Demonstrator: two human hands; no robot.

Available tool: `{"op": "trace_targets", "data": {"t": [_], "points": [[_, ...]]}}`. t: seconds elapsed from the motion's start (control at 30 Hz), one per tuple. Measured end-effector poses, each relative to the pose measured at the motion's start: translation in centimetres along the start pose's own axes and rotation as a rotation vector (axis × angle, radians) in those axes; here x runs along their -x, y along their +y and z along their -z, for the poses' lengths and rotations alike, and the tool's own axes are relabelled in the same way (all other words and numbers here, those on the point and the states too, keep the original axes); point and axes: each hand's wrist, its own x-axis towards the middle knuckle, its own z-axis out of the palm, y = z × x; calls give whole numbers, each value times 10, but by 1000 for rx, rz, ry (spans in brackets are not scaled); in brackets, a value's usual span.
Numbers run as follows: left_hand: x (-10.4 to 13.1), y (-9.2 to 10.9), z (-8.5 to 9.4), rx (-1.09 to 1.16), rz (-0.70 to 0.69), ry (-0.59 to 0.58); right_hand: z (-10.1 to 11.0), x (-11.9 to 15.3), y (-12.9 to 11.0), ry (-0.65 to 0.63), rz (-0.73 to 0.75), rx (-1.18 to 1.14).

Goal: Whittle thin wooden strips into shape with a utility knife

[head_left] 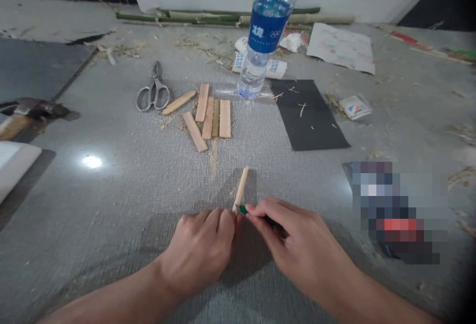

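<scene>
A pale bamboo strip (242,185) points away from me, its near end between my two hands. My left hand (208,242) is closed on that near end, and its fingertips are partly hidden. In my right hand (293,239) is a slim green knife (242,209) with a dark handle, pinched between thumb and fingers. The small pointed tip meets the strip's side close to my left fingers. Beyond my hands lie several flat bamboo pieces (225,118), side by side and at angles, with fine shavings around them. One rounded bamboo piece (180,102) rests beside metal scissors (153,93).
A plastic water bottle (268,29) stands behind the bamboo pieces. Dark sandpaper-like sheet (310,115) lies to the right, and a blurred-out object (390,210) sits nearer. A hammer (37,109) and a white block (17,165) are at left. Green bamboo stalks (208,18) line the back.
</scene>
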Motion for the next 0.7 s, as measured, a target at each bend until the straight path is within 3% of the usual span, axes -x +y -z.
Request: {"op": "trace_targets", "data": {"t": [0.13, 0.33, 0.53, 0.7], "points": [[-1, 7, 2, -9, -51, 38, 4, -7, 11, 131, -18, 121], [-5, 9, 5, -36, -23, 55, 18, -8, 10, 197, -45, 86], [-5, 4, 5, -38, 12, 61, 15, -1, 0, 3, -56, -122], [-4, 4, 4, -26, -1, 55, 14, -3, -1, -16, -60, -170]]}}
